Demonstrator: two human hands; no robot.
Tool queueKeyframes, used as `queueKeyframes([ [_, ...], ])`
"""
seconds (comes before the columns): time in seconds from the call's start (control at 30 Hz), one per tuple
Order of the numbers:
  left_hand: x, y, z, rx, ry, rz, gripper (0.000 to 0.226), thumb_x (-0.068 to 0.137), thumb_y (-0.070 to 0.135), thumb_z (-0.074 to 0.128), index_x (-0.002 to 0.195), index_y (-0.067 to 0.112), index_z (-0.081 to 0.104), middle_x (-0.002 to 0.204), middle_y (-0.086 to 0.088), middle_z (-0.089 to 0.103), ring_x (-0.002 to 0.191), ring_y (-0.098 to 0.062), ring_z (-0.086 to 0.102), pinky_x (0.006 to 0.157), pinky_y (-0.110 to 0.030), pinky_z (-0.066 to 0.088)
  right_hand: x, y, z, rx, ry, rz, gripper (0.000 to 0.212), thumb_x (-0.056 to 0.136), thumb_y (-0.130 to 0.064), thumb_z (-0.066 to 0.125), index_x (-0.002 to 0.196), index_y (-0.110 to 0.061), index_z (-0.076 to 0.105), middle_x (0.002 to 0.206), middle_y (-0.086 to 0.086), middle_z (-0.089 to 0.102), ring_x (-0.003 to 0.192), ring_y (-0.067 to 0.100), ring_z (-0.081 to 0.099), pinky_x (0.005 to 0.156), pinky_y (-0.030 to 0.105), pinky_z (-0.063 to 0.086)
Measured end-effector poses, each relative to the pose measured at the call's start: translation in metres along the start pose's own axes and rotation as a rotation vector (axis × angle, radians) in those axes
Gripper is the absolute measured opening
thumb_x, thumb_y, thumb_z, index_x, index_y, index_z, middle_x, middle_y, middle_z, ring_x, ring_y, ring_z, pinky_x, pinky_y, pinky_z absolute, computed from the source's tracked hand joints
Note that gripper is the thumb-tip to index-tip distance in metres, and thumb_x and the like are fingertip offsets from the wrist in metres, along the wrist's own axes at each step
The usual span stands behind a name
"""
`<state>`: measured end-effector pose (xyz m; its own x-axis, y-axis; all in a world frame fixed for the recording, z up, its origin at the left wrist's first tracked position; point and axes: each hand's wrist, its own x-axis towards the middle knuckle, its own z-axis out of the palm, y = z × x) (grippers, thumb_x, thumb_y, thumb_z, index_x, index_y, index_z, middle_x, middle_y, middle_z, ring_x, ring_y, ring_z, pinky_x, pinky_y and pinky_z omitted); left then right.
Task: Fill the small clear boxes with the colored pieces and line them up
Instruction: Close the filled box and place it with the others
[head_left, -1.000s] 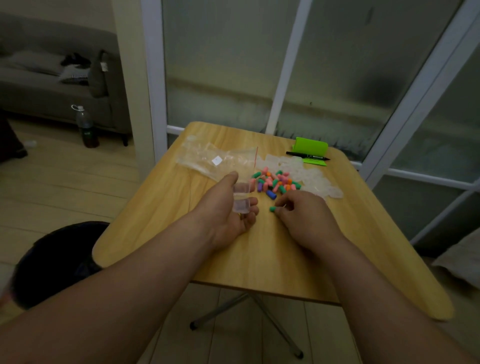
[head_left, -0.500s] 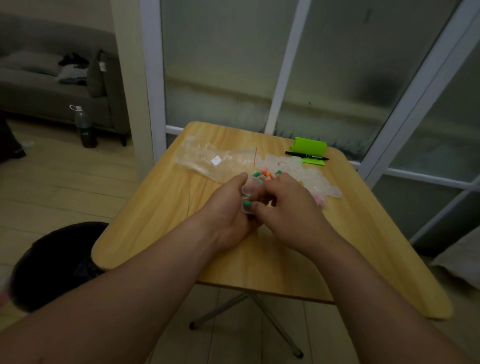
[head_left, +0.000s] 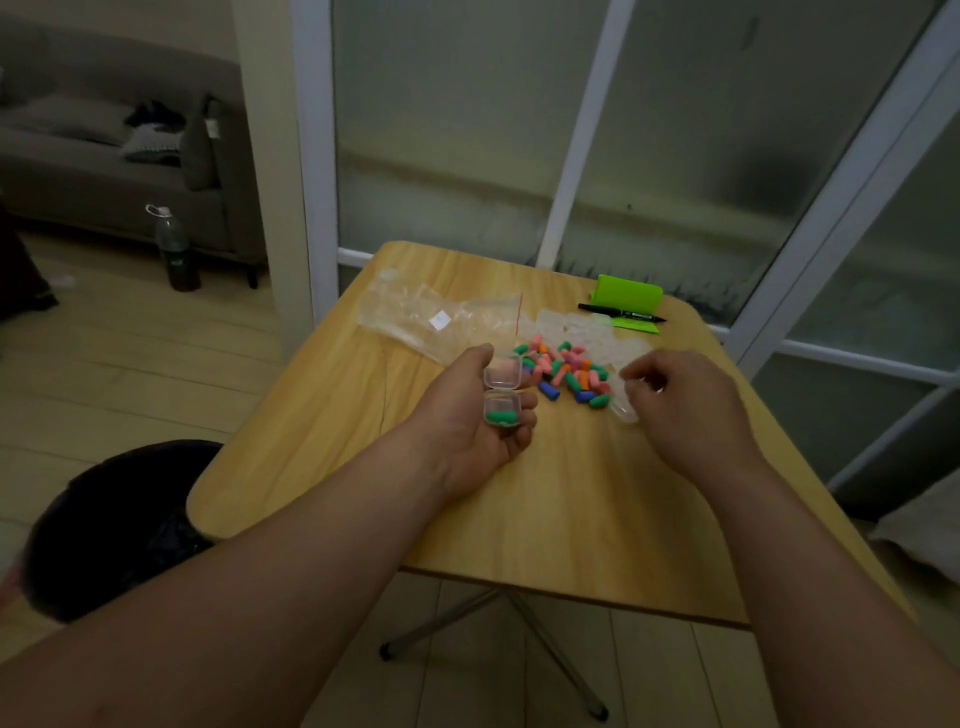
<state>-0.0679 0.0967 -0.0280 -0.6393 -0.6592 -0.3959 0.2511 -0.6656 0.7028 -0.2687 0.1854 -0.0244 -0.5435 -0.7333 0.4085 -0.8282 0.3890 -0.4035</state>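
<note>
Plastic bag beyond left hand (gripping small box), green stand, black pen.

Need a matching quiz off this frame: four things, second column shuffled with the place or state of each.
1. clear box
2. black pen
3. plastic bag
4. colored pieces

A. lies by the green holder
B. held in the left hand, lid open
C. loose heap, mixed colours
D. lies flat, left of the heap

Pairs: 1-B, 2-A, 3-D, 4-C

The wooden table holds a plastic bag, colored pieces, probably clear boxes, and a marker.
</note>
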Motion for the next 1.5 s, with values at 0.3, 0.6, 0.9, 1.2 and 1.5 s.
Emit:
queueKeyframes([
  [0.3, 0.0, 0.0, 0.002, 0.019, -0.03, -0.02, 0.051, 0.106, 0.049, 0.037, 0.101, 0.01, 0.068, 0.078, -0.006, 0.057, 0.063, -0.015, 0.05, 0.06, -0.027, 0.039, 0.0, -0.004, 0.027, -0.298, -0.097, -0.047, 0.029, 0.099, -0.027, 0.06, 0.124, -0.033, 0.074, 0.111, 0.006, 0.058, 0.106, 0.029, 0.058, 0.086, 0.044, 0.053],
  [0.6, 0.0, 0.0, 0.003, 0.036, -0.038, -0.014, 0.049, 0.106, 0.048, 0.037, 0.105, 0.01, 0.068, 0.077, -0.006, 0.057, 0.062, -0.015, 0.049, 0.059, -0.026, 0.038, 0.002, -0.004, 0.028, -0.256, -0.042, -0.081, 0.012, 0.097, -0.034, 0.07, 0.105, -0.027, 0.074, 0.103, 0.002, 0.056, 0.103, 0.026, 0.057, 0.082, 0.041, 0.051],
  [0.9, 0.0, -0.003, 0.004, 0.04, -0.085, -0.017, 0.047, 0.107, 0.05, 0.033, 0.116, 0.014, 0.062, 0.078, -0.005, 0.054, 0.064, -0.015, 0.048, 0.059, -0.026, 0.04, -0.016, -0.049, 0.006, 0.203, 0.008, -0.206, 0.004, 0.098, -0.023, 0.072, 0.1, -0.024, 0.069, 0.09, -0.013, 0.068, 0.083, 0.004, 0.062, 0.07, 0.026, 0.049],
  [1.2, 0.003, -0.009, 0.003, 0.008, -0.109, -0.003, 0.054, 0.107, 0.047, 0.036, 0.14, 0.013, 0.063, 0.14, -0.015, 0.065, 0.107, -0.02, 0.065, 0.096, -0.034, 0.05, -0.035, -0.071, 0.009, 0.154, -0.16, -0.354, 0.011, 0.094, -0.024, 0.075, 0.104, -0.027, 0.077, 0.095, -0.012, 0.061, 0.086, 0.007, 0.057, 0.076, 0.03, 0.049],
  [1.5, 0.004, -0.008, 0.003, 0.015, -0.11, 0.003, 0.053, 0.105, 0.045, 0.04, 0.141, 0.012, 0.062, 0.134, -0.018, 0.068, 0.106, -0.023, 0.065, 0.091, -0.033, 0.048, -0.034, -0.07, 0.008, 0.163, -0.149, -0.361, 0.014, 0.096, -0.027, 0.072, 0.109, -0.027, 0.078, 0.095, -0.01, 0.06, 0.087, 0.007, 0.056, 0.077, 0.029, 0.046],
])
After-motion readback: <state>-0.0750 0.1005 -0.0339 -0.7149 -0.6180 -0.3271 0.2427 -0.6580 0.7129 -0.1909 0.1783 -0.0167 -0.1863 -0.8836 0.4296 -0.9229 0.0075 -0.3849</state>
